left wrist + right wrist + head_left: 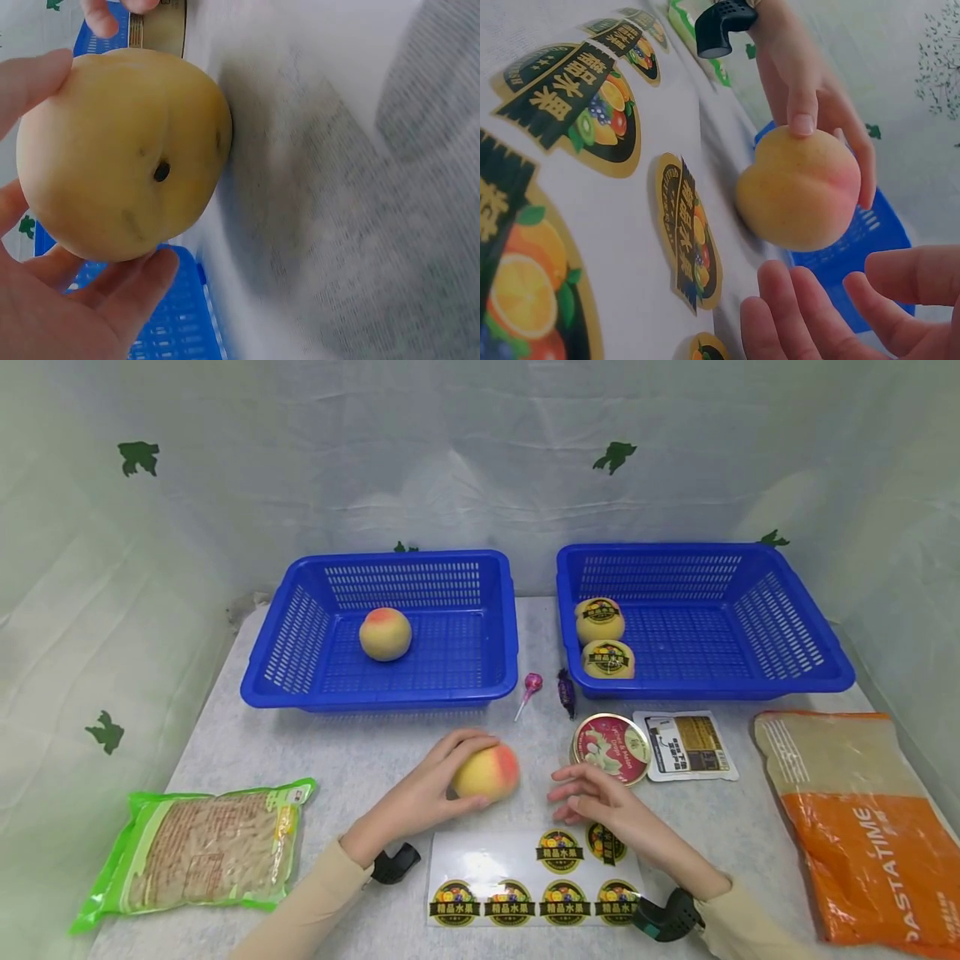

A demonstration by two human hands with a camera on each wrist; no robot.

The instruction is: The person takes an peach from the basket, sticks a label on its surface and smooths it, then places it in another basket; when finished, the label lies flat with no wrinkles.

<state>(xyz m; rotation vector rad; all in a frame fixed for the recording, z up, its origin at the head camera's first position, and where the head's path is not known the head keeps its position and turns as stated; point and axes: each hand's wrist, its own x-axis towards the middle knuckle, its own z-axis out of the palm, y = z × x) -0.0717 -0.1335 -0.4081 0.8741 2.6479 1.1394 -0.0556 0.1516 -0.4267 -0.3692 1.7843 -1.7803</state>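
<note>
Hands (431, 787) (602, 802) flank one peach (489, 773), left gripping it

Smooth, matt peach (491, 774) there in the left hand (438, 785); beyond and left of the grip, shiny plastic gleams on the blue basket (390, 699); nearer the body, a glossy sticker sheet (483, 857); off right, a metal-rimmed tin (609, 745); underneath, matt, grainy table covering (352, 752), possibly cloth, blurred close up.

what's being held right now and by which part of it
A peach, gripped round its sides by the left hand; the right hand holds nothing.
</note>
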